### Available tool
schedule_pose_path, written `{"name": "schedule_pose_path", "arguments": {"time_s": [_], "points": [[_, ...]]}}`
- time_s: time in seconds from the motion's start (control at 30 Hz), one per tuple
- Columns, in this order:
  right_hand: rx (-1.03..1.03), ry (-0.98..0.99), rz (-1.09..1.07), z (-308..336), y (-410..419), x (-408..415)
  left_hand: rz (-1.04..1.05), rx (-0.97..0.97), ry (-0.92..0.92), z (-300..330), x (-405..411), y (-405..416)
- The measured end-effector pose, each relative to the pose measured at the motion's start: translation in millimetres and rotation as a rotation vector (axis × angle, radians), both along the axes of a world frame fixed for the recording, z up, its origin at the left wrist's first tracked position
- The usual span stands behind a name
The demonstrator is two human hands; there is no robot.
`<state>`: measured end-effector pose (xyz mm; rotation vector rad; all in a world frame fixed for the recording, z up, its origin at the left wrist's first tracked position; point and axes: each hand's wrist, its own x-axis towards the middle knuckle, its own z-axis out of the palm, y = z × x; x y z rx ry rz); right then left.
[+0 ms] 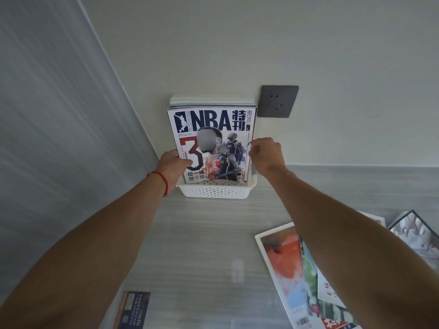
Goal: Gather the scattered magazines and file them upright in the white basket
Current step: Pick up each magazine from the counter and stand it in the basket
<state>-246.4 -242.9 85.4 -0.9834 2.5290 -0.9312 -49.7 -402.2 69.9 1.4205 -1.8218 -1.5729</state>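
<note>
Two bare forearms reach in from the lower corners, with no sleeves in sight anywhere along them. The left wrist wears a thin red string bracelet [161, 180], a single cord wrapped once around, with a small knot or loose end hanging at its lower side. The left hand [174, 163] and right hand [266, 154] carry no rings, watch or gloves that can be made out.

magazines [211, 148] upright in basket [215, 191], seemingly.
</note>
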Motion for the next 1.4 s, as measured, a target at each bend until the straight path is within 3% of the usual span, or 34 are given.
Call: {"name": "schedule_pose_path", "arguments": {"time_s": [0.13, 0.27, 0.37, 0.6, 0.77, 0.9, 1.03, 1.23, 1.33, 1.4], "points": [[-0.005, 0.024, 0.167, -6.5, 23.7, 10.4, -0.075, 0.021, 0.013, -5.8, 1.7, 5.7], [0.044, 0.087, 0.219, -34.6, 80.9, 21.1, 0.038, -0.405, -0.263, -14.7, 11.4, 33.4], [0.101, 0.121, 0.121, -65.4, 147.6, 19.5, 0.034, -0.667, -0.191, -24.3, 10.6, 82.4], [0.431, 0.147, -0.329, -114.5, 292.9, -7.0, -0.682, -0.588, -0.262, -58.3, -21.3, 243.8], [0.571, -0.054, -0.571, -125.7, 344.1, -11.6, -1.032, -0.665, -0.349, -73.4, -45.5, 306.3], [0.561, -0.107, -0.454, -121.6, 347.5, 1.9, -1.105, -0.676, -0.450, -82.5, -55.1, 330.1], [0.602, -0.142, -0.214, -105.4, 335.1, 20.6, -1.036, -0.601, -0.503, -87.7, -60.9, 348.3], [0.220, -0.118, 0.218, -94.0, 317.5, 24.2, -0.873, -0.582, -0.891, -96.0, -50.4, 352.9], [0.376, 0.058, 0.294, -98.9, 301.6, -12.0, -0.866, -0.540, -0.985, -99.7, -40.4, 341.9], [0.472, -0.008, 0.310, -102.3, 293.2, -25.3, -0.895, -0.614, -1.040, -101.1, -35.4, 335.4]]}}
